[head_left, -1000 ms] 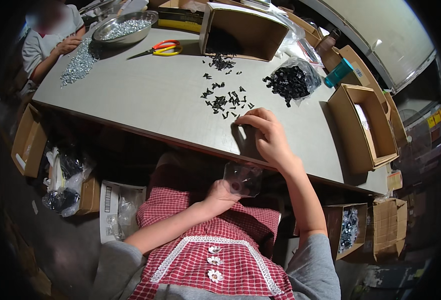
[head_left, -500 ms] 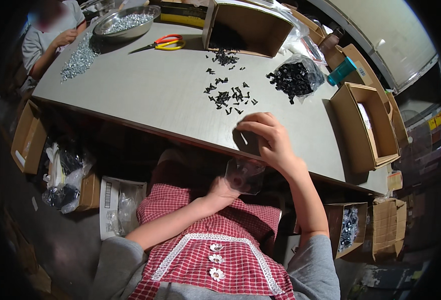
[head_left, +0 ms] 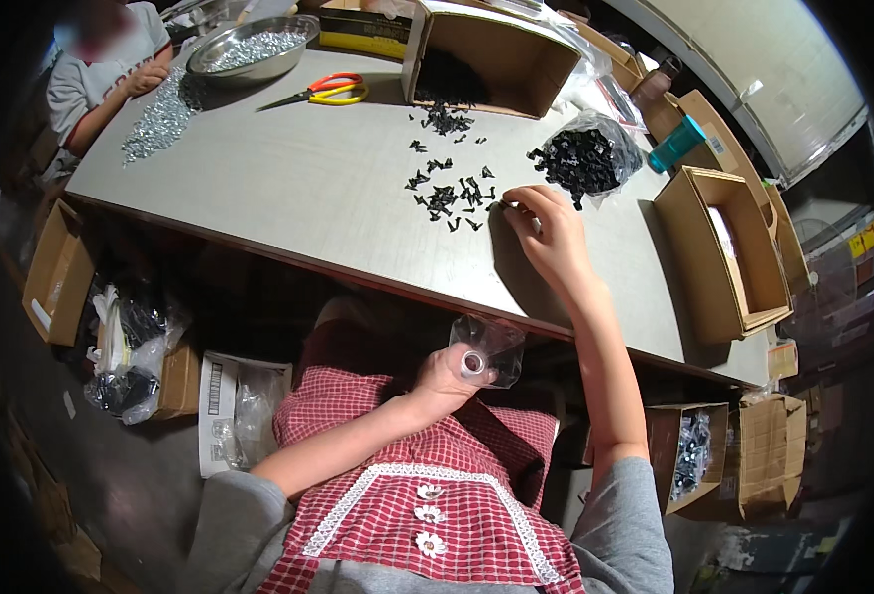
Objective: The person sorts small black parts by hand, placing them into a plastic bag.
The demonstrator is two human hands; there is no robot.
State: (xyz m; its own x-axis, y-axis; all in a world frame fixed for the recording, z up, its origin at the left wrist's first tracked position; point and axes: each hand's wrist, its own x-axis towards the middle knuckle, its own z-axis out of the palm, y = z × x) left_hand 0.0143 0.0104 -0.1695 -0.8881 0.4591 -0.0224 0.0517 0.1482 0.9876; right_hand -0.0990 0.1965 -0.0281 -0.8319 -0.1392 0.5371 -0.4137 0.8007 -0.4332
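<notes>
Above my lap, my left hand [head_left: 444,384] is closed around a clear plastic piece [head_left: 501,346]. A round, ring-like opening in it faces up, and a thin see-through square part flares out beyond my fingers. My right hand [head_left: 554,233] reaches over the table with thumb and forefinger pinched at a small black screw [head_left: 504,205]. That screw lies at the right edge of a loose scatter of black screws [head_left: 442,200]. Behind my right fingers sits a clear bag of black parts [head_left: 580,158], spilling open toward me.
A tipped cardboard box [head_left: 496,74] pours black screws onto the table [head_left: 288,188]. Red-and-yellow scissors [head_left: 323,91] lie beside a metal bowl [head_left: 249,54] and a silvery heap [head_left: 159,121]. Another person [head_left: 110,74] sits far left. An open box [head_left: 724,252] and teal bottle [head_left: 676,144] stand right.
My right hand has moved forward from the table's near edge to the scattered screws. My left hand has turned the clear piece so its round opening shows.
</notes>
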